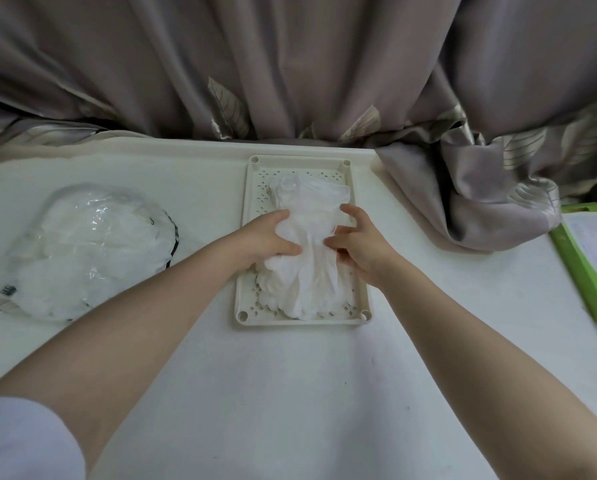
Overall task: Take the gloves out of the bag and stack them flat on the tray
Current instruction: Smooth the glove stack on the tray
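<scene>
A cream perforated tray [247, 308] lies in the middle of the white table. On it rests a rumpled pile of thin white gloves [307, 285]. My left hand [267, 239] grips the pile's left side, thumb curled over the top glove. My right hand [354, 239] pinches the pile's right side with bent fingers. A clear plastic bag [82, 251] holding more white gloves lies at the left of the table, apart from both hands.
A grey leaf-patterned curtain [480, 188] hangs behind the table and spills onto its right part. A green box [588, 268] lies at the right edge. A white sleeve [20, 441] shows at the bottom left.
</scene>
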